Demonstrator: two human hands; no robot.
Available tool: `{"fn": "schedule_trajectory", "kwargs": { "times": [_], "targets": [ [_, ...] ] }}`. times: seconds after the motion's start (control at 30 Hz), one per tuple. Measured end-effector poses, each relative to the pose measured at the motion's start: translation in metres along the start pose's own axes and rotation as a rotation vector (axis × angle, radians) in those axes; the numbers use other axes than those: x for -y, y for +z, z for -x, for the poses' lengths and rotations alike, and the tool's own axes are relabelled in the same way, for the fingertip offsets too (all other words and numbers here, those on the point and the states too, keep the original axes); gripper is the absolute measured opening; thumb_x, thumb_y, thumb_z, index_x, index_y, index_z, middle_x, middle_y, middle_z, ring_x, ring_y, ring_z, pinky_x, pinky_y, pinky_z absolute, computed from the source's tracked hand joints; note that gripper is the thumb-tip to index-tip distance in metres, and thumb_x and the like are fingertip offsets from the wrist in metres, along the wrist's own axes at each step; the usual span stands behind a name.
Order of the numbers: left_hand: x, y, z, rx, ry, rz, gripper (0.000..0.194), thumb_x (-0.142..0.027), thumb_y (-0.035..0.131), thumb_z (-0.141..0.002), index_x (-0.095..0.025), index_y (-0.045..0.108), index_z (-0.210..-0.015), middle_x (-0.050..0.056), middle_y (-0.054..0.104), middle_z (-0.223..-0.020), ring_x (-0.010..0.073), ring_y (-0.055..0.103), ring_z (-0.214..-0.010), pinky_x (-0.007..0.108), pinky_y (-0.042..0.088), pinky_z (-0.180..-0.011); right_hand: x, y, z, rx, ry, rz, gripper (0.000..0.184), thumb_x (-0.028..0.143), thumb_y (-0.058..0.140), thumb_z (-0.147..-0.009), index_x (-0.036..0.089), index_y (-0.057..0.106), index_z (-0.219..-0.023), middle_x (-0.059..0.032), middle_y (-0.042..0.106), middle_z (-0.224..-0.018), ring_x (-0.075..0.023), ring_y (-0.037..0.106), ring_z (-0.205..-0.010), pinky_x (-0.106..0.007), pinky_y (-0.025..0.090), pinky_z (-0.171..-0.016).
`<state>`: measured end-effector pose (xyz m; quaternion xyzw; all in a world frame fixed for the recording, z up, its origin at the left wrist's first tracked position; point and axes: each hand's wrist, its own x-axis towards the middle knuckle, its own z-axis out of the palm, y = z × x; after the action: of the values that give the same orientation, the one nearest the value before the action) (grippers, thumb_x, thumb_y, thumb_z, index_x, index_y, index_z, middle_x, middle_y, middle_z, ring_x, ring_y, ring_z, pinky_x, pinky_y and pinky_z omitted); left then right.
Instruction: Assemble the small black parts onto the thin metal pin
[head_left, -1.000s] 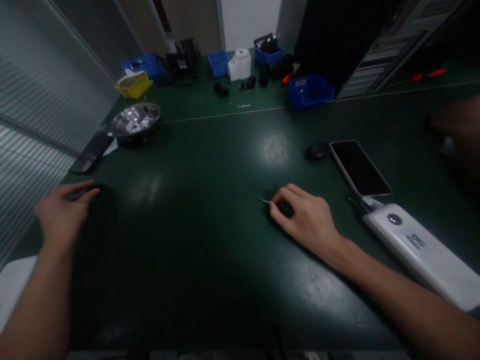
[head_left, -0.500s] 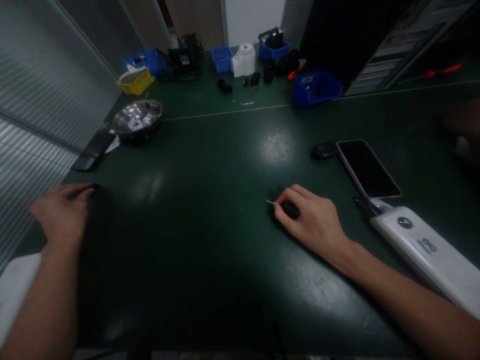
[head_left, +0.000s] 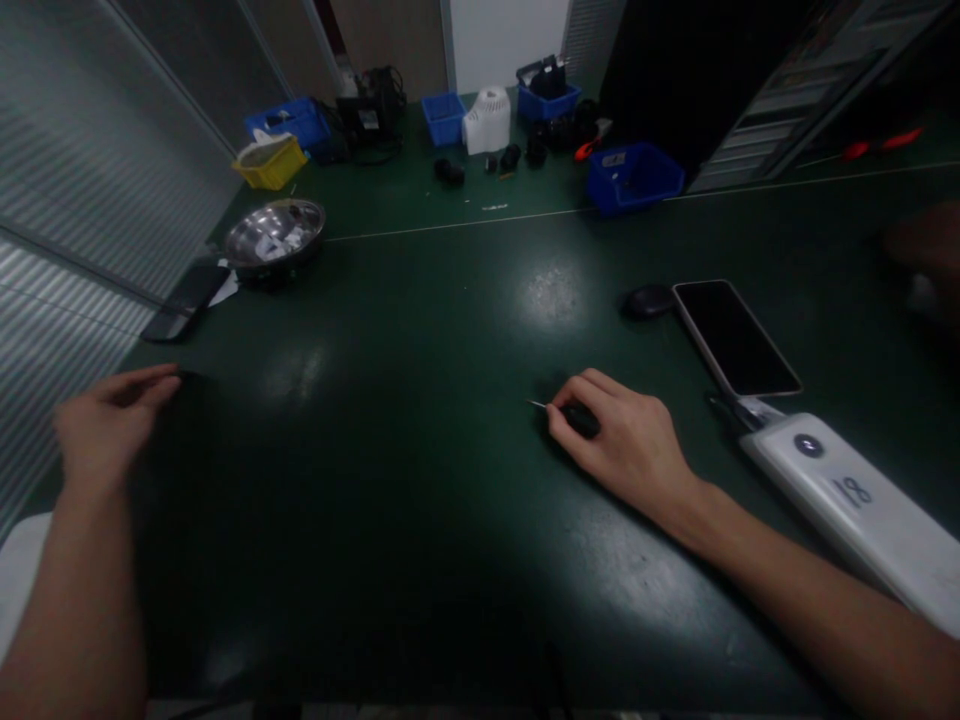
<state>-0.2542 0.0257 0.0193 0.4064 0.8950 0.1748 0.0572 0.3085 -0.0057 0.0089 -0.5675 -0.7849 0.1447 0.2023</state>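
Note:
My right hand (head_left: 622, 435) rests on the dark green table (head_left: 420, 480), its fingers closed round a small dark tool (head_left: 577, 418) whose thin metal tip pokes out to the left. At the table's left side my left hand (head_left: 109, 425) hovers with thumb and fingers drawn together round a small dark object (head_left: 186, 377) that is hard to make out in the dim light.
A black phone (head_left: 735, 337) and a small dark oval thing (head_left: 649, 301) lie right of my right hand. A white power bank (head_left: 855, 505) sits at the right. A steel bowl (head_left: 276, 232), another phone (head_left: 186, 301) and blue bins (head_left: 634, 175) stand farther back. Someone's blurred hand (head_left: 926, 262) shows at far right.
My left hand has drawn slightly back to the left and lifted a little. My right hand stays put on the tool.

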Motion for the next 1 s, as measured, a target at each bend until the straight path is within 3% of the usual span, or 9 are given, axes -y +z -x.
{"fn": "schedule_trajectory", "kwargs": {
  "times": [0.17,0.3,0.43,0.57,0.67,0.77,0.83,0.9,1.0],
  "targets": [
    [0.007,0.007,-0.004,-0.027,-0.079,0.182,0.044,-0.039,0.08,-0.079,-0.027,0.074,-0.121,-0.003,0.074,-0.109,0.0138,0.062,-0.084,0.021,0.045,-0.071,-0.002,0.002,0.0,-0.006,0.0,0.01,0.017,0.037,0.057,-0.096,0.023,0.065,-0.089,0.0001,0.067,-0.095,-0.0148,0.061,-0.073,-0.029,0.039,-0.062],
    [0.011,0.012,-0.007,-0.055,-0.093,0.26,0.039,-0.03,0.079,-0.081,-0.024,0.075,-0.12,-0.003,0.074,-0.101,0.0128,0.06,-0.078,0.02,0.045,-0.068,-0.003,0.004,0.001,-0.015,-0.007,0.005,0.017,0.037,0.057,-0.096,0.023,0.065,-0.089,0.0001,0.067,-0.094,-0.0145,0.061,-0.073,-0.028,0.039,-0.062],
    [0.001,0.011,0.0,-0.074,-0.116,0.245,0.034,-0.023,0.075,-0.083,-0.025,0.076,-0.117,-0.005,0.073,-0.086,0.0116,0.056,-0.067,0.019,0.044,-0.062,-0.002,0.002,0.001,-0.014,-0.017,0.0,0.018,0.037,0.056,-0.096,0.023,0.064,-0.089,0.0005,0.066,-0.094,-0.0139,0.061,-0.072,-0.029,0.039,-0.061],
    [0.0,0.01,-0.001,-0.106,-0.119,0.284,0.038,-0.025,0.08,-0.078,-0.024,0.075,-0.115,-0.005,0.072,-0.083,0.0126,0.059,-0.069,0.02,0.045,-0.063,-0.001,0.001,0.0,-0.005,-0.012,-0.001,0.017,0.036,0.056,-0.096,0.023,0.064,-0.089,0.0005,0.066,-0.095,-0.0139,0.06,-0.071,-0.029,0.039,-0.061],
    [0.006,0.011,-0.007,-0.146,-0.116,0.144,0.029,-0.03,0.077,-0.08,-0.02,0.076,-0.107,-0.005,0.067,-0.07,0.0155,0.059,-0.069,0.023,0.044,-0.065,-0.002,0.001,0.001,-0.008,-0.011,0.0,0.017,0.036,0.056,-0.096,0.023,0.064,-0.09,0.0005,0.066,-0.096,-0.0138,0.06,-0.072,-0.028,0.038,-0.061],
    [0.006,0.013,-0.008,-0.168,-0.016,-0.061,0.027,-0.038,0.072,-0.084,-0.019,0.076,-0.103,-0.004,0.063,-0.064,0.0183,0.058,-0.07,0.026,0.044,-0.068,-0.002,0.002,0.001,-0.017,-0.011,0.004,0.016,0.035,0.057,-0.096,0.023,0.064,-0.09,0.0006,0.066,-0.095,-0.0141,0.06,-0.073,-0.028,0.038,-0.061],
    [-0.003,0.017,-0.001,-0.149,0.106,-0.092,0.033,-0.042,0.072,-0.083,-0.02,0.075,-0.107,-0.003,0.068,-0.073,0.019,0.061,-0.074,0.028,0.046,-0.07,-0.002,0.003,0.001,-0.022,-0.011,0.001,0.015,0.035,0.057,-0.096,0.023,0.064,-0.09,0.0005,0.066,-0.096,-0.0141,0.06,-0.073,-0.028,0.038,-0.062],
    [-0.021,0.023,0.016,-0.124,0.255,-0.053,0.038,-0.046,0.071,-0.085,-0.022,0.073,-0.115,-0.002,0.072,-0.087,0.02,0.064,-0.081,0.03,0.049,-0.075,-0.002,0.004,0.001,-0.026,-0.013,-0.001,0.015,0.034,0.057,-0.096,0.023,0.064,-0.09,0.0004,0.066,-0.095,-0.014,0.06,-0.072,-0.028,0.038,-0.062],
    [-0.068,0.033,0.064,-0.035,0.525,0.063,0.042,-0.049,0.066,-0.091,-0.024,0.07,-0.124,0.0,0.072,-0.105,0.0201,0.066,-0.086,0.033,0.051,-0.079,-0.002,0.004,0.001,-0.012,-0.023,-0.015,0.016,0.035,0.056,-0.096,0.023,0.064,-0.09,0.0001,0.065,-0.095,-0.0137,0.059,-0.071,-0.028,0.037,-0.062]
  ]
}}
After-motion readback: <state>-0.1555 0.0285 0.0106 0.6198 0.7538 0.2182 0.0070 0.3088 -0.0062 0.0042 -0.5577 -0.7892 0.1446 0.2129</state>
